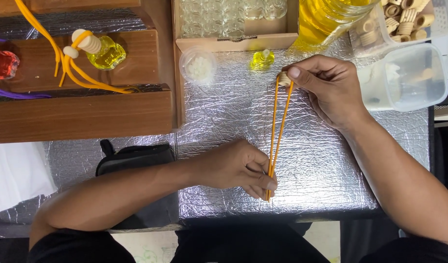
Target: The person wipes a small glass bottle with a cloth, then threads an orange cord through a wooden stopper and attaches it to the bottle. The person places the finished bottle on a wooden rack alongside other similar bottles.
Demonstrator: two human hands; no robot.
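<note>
R hand is pinching a small wooden cap w/ a doubled orange cord hanging taut from it; L hand is gripping the cord's lower ends, over the foil-covered table. A small yellow bottle & round plastic tub are sitting just beyond, w/ a clear container near the R hand.

A small craft workshop: foil-covered table; box of empty glass bottles at its far edge; tub of wooden caps in the far right corner.
</note>
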